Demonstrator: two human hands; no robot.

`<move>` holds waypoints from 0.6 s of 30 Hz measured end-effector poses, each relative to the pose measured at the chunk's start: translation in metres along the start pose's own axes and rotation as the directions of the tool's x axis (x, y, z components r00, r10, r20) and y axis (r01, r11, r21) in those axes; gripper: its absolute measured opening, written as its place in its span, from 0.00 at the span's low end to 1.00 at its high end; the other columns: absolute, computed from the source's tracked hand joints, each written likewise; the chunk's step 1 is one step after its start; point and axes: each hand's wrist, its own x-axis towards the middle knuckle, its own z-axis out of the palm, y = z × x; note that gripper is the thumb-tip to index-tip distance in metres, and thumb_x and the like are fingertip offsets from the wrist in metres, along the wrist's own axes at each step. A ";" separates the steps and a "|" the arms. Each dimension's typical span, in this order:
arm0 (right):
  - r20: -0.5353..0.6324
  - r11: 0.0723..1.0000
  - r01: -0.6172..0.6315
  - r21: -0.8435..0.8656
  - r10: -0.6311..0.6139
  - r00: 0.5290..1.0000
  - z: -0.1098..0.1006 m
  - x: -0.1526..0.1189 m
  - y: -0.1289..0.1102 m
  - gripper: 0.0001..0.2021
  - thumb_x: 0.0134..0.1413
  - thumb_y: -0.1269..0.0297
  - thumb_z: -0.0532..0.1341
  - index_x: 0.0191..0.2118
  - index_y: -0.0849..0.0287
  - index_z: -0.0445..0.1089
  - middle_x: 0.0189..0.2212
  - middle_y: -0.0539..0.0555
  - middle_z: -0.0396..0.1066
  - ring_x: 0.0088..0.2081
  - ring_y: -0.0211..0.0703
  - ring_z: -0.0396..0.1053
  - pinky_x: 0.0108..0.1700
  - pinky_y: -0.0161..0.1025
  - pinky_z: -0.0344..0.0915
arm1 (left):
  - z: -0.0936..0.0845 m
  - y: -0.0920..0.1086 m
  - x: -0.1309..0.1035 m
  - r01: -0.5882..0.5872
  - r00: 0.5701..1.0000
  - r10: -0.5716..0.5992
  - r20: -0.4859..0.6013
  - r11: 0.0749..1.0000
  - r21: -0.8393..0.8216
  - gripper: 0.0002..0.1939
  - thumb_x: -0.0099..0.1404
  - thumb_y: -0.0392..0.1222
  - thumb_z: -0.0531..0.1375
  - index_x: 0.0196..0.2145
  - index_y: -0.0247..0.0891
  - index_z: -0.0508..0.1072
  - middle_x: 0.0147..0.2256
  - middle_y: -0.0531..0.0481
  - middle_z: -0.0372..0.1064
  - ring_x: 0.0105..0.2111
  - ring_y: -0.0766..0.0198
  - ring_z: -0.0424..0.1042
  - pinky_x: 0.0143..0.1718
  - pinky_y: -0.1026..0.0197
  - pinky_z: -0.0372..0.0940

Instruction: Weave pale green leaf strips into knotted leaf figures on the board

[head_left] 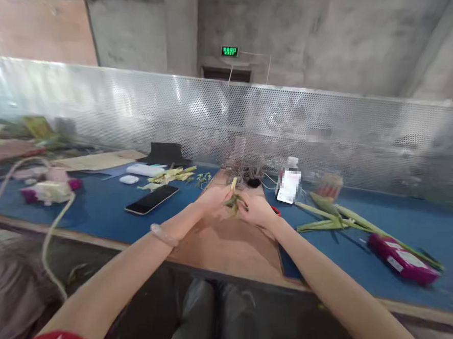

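My left hand [214, 200] and my right hand [258, 208] meet over the brown board in the middle of the table. Between them is a small bundle of green leaf strips [232, 202], with a pale yellowish end pointing up by the left fingertips. Fingers of both hands are closed on it. How the strips are folded or joined is too blurred to make out. A bit of red [275, 210] shows just beyond my right wrist.
A dark phone [152, 200] and pale leaf pieces [172, 175] lie to the left. On the right are a propped lit phone [289, 186], long green leaves [331, 220] and a magenta packet [403, 259]. A perforated metal screen [138, 108] stands behind.
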 end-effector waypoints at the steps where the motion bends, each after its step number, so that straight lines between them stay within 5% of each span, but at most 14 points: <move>1: 0.001 1.000 0.004 0.003 -0.004 1.000 0.000 0.000 0.000 0.18 0.58 0.64 0.44 0.53 0.61 0.53 0.39 0.58 0.69 0.35 0.45 0.68 0.34 0.35 0.57 | -0.001 0.001 -0.001 -0.004 1.000 0.004 -0.002 1.000 -0.002 0.13 0.64 0.44 0.49 0.40 0.32 0.65 0.31 0.49 0.66 0.28 0.67 0.67 0.31 0.60 0.64; 12: 0.056 0.989 -0.045 -0.143 0.054 0.997 0.007 0.003 0.002 0.19 0.60 0.63 0.40 0.55 0.63 0.49 0.33 0.63 0.71 0.29 0.49 0.69 0.30 0.39 0.59 | -0.006 0.007 -0.005 -0.081 0.996 0.081 -0.044 0.997 0.001 0.19 0.66 0.41 0.37 0.31 0.35 0.64 0.27 0.48 0.67 0.28 0.64 0.67 0.28 0.65 0.57; 18: 0.124 0.972 0.009 -0.237 0.021 0.992 0.007 0.002 0.013 0.15 0.59 0.68 0.41 0.49 0.66 0.55 0.35 0.65 0.69 0.32 0.49 0.69 0.32 0.39 0.60 | -0.013 0.008 -0.011 -0.235 0.971 0.231 0.068 0.971 0.047 0.12 0.57 0.37 0.51 0.40 0.37 0.62 0.24 0.52 0.68 0.24 0.61 0.69 0.25 0.65 0.58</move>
